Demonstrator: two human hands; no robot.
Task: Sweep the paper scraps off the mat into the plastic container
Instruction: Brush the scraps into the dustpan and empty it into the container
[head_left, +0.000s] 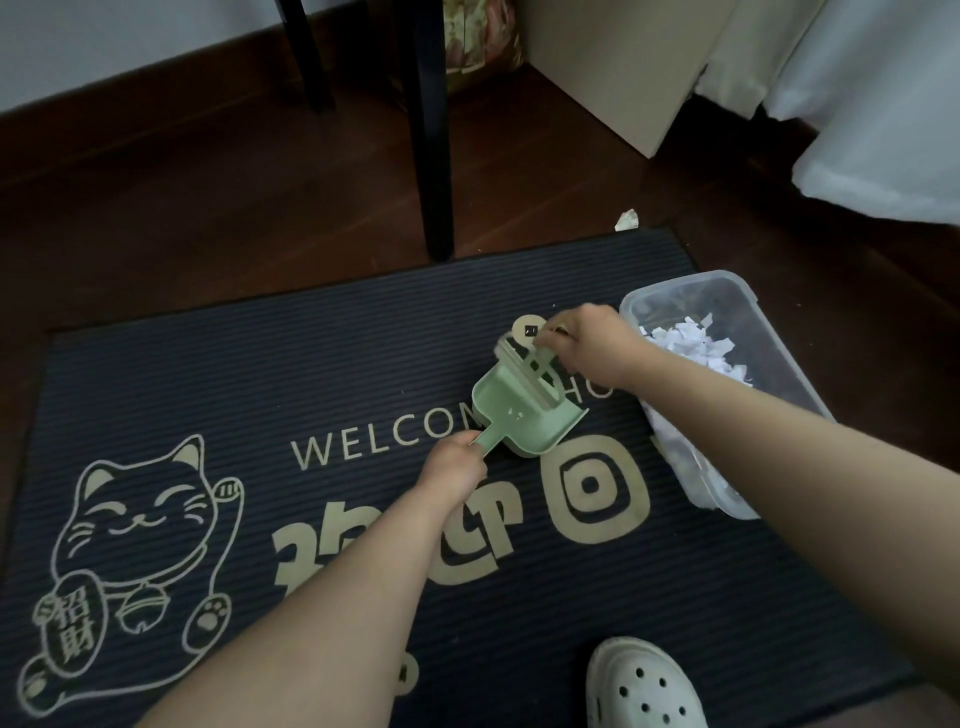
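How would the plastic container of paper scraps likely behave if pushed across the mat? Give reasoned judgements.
Probably light: the plastic container looks thin-walled and holds only paper scraps. It would likely drag rather than glide, since the mat is ribbed. Being low and wide, it seems unlikely to tip.

Mat, gold print: "WELCOM", then "HO", the rest covered by the green dustpan. Cat's plaque reads "招财". Of the big characters below, only "回" is clearly legible.
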